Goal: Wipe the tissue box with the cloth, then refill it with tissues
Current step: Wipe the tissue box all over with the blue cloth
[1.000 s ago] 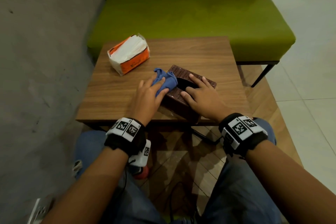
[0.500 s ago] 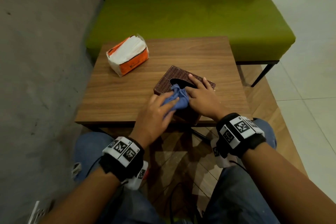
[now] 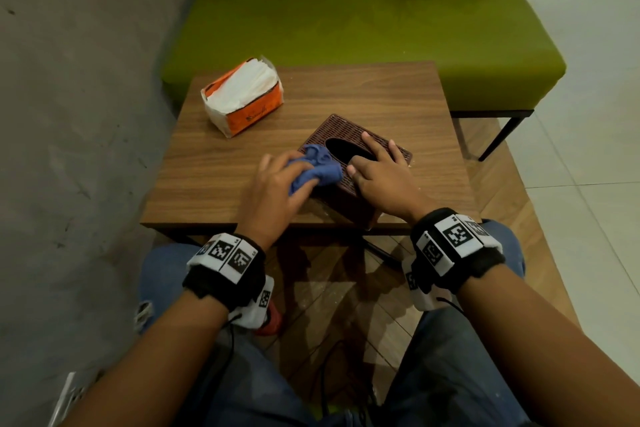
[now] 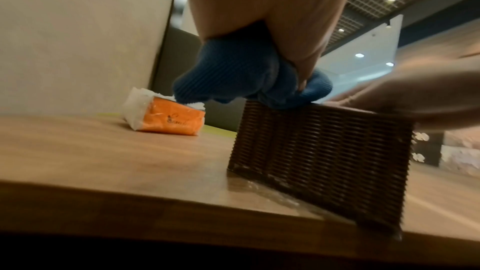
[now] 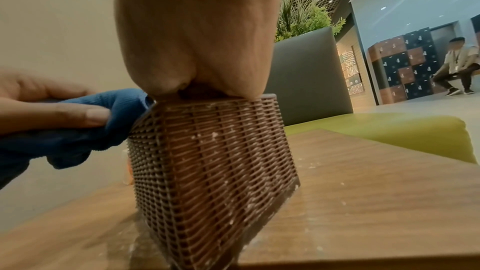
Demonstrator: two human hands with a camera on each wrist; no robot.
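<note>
A brown woven tissue box [image 3: 346, 130] with a dark oval opening stands on the wooden table [image 3: 221, 180]. My left hand [image 3: 277, 180] grips a bunched blue cloth [image 3: 320, 168] and presses it on the box top's left edge, next to the opening. In the left wrist view the cloth [image 4: 241, 73] sits on the box's [image 4: 319, 155] upper rim. My right hand [image 3: 375, 163] lies on the box top with fingers spread and straight, holding it still. An orange pack of white tissues [image 3: 242, 97] lies at the table's far left. The box side [image 5: 213, 161] carries pale specks.
A green bench [image 3: 363, 21] runs behind the table, and a grey wall [image 3: 76, 114] stands on the left. The box sits near the table's front edge. Pale crumbs dot the table [image 5: 389, 192]. A person [image 5: 457, 65] sits far off in the background.
The left hand swept the cloth from the box top's far-left corner to its near corner, then back up to the left edge. The right hand stayed on the box.
</note>
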